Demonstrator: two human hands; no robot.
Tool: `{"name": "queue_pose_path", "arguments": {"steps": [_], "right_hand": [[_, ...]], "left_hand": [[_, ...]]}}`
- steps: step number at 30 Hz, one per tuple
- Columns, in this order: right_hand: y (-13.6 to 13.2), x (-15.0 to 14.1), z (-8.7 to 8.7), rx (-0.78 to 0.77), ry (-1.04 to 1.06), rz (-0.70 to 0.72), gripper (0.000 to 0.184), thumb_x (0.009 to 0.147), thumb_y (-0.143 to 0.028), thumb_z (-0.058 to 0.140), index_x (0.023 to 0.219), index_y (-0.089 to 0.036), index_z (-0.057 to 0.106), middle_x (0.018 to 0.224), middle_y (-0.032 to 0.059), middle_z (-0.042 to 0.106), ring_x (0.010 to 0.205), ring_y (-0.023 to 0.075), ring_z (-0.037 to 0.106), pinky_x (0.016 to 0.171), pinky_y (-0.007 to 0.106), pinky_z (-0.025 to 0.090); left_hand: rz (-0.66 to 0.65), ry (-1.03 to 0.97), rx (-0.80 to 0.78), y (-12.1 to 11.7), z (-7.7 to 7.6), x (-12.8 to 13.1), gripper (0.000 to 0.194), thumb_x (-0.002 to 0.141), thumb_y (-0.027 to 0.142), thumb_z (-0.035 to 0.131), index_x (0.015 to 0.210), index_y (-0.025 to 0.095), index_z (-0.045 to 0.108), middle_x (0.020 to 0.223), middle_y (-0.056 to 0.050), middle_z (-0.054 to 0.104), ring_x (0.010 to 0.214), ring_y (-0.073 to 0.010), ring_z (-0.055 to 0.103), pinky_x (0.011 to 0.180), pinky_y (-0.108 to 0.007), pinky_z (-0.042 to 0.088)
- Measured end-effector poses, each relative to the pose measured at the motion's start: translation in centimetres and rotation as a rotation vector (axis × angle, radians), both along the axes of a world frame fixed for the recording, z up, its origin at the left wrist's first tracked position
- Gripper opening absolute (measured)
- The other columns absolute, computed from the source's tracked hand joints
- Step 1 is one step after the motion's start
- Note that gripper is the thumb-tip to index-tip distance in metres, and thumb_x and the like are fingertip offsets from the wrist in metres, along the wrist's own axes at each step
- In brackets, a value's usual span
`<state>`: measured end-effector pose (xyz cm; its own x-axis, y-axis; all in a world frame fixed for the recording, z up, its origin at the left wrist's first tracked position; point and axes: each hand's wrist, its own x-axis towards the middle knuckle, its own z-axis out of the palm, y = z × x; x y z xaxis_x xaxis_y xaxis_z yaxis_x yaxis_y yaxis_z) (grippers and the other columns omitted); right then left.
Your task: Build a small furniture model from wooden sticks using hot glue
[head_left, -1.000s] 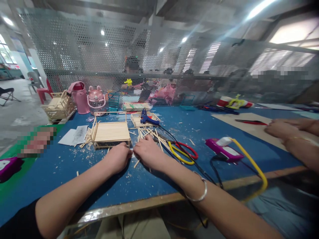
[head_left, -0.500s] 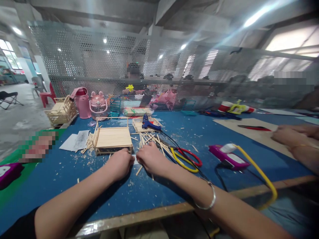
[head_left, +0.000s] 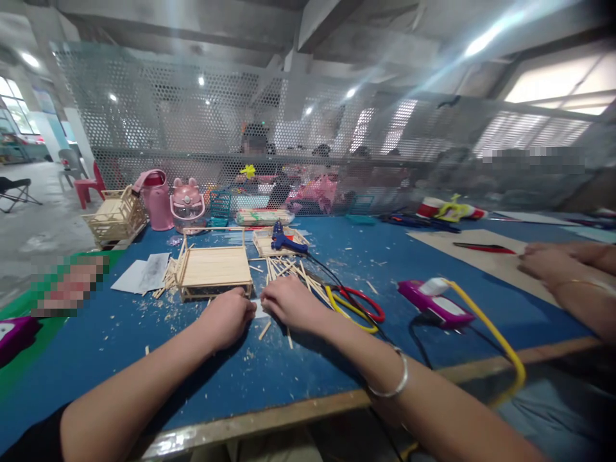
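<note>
Close together on the blue table, my left hand and my right hand have their fingers bent and pinched at either side of a small piece of white paper. My fingers cover most of its edges. Just beyond my left hand stands a small model bed-like frame made of thin wooden sticks. Loose wooden sticks lie past my right hand, and two short bits lie just below it. A blue glue gun rests on a smaller stick frame behind them.
Scissors with red and yellow handles lie right of my right hand. Further right are a purple power strip with a yellow cable and a co-worker's hands. A pink bottle and another stick model stand back left.
The view has shifted slightly, so everything sits a little further left. My hands stay at the white paper, with a bit more of it showing between them.
</note>
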<state>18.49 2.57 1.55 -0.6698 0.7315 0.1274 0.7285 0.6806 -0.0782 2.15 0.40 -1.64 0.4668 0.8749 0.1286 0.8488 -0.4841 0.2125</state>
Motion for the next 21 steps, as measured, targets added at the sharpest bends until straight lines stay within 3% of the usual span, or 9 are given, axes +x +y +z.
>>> {"name": "queue_pose_path", "arguments": {"steps": [3, 6, 9, 13, 21], "right_hand": [[1.4, 0.1, 1.7, -0.012, 0.139, 0.064, 0.019, 0.083, -0.017, 0.046, 0.079, -0.015, 0.064, 0.077, 0.0048, 0.066, 0.071, 0.0134, 0.054, 0.064, 0.024, 0.029], [2.7, -0.4, 2.9, 0.037, 0.136, 0.118, 0.019, 0.083, -0.018, 0.047, 0.079, -0.015, 0.064, 0.077, 0.0049, 0.066, 0.071, 0.0135, 0.054, 0.064, 0.025, 0.029], [3.4, -1.0, 3.0, 0.085, 0.061, 0.154, 0.017, 0.083, -0.019, 0.048, 0.078, -0.016, 0.065, 0.080, 0.0049, 0.067, 0.077, 0.0148, 0.055, 0.068, 0.027, 0.026], [3.4, -1.5, 2.8, 0.135, 0.019, 0.149, 0.017, 0.083, -0.019, 0.048, 0.078, -0.017, 0.065, 0.081, 0.0050, 0.067, 0.077, 0.0153, 0.054, 0.069, 0.029, 0.023], [3.2, -1.5, 2.7, 0.210, 0.015, 0.152, 0.019, 0.084, -0.021, 0.049, 0.077, -0.017, 0.065, 0.077, 0.0051, 0.068, 0.075, 0.0160, 0.053, 0.071, 0.030, 0.022]], "left_hand": [[-0.001, -0.108, 0.021, -0.1, 0.0, -0.2, 0.021, 0.081, 0.023, 0.046, 0.082, 0.019, 0.067, 0.077, -0.005, 0.061, 0.072, -0.0160, 0.058, 0.064, -0.024, 0.039], [0.039, -0.257, 0.099, -0.3, 0.1, -0.5, 0.021, 0.083, 0.024, 0.046, 0.088, 0.020, 0.066, 0.078, -0.004, 0.063, 0.071, -0.0145, 0.057, 0.066, -0.024, 0.040], [0.109, -0.328, 0.292, -0.3, 0.5, -0.9, 0.022, 0.085, 0.026, 0.044, 0.088, 0.019, 0.065, 0.078, -0.004, 0.062, 0.074, -0.0149, 0.055, 0.067, -0.025, 0.040], [0.204, -0.234, 0.476, -0.2, 1.2, -1.0, 0.019, 0.083, 0.029, 0.049, 0.085, 0.020, 0.066, 0.078, -0.005, 0.059, 0.079, -0.0186, 0.050, 0.069, -0.029, 0.038], [0.360, -0.199, 0.285, 0.5, 2.8, 0.8, 0.015, 0.078, 0.033, 0.056, 0.078, 0.025, 0.069, 0.078, -0.003, 0.063, 0.083, -0.0206, 0.051, 0.068, -0.033, 0.031]]}}
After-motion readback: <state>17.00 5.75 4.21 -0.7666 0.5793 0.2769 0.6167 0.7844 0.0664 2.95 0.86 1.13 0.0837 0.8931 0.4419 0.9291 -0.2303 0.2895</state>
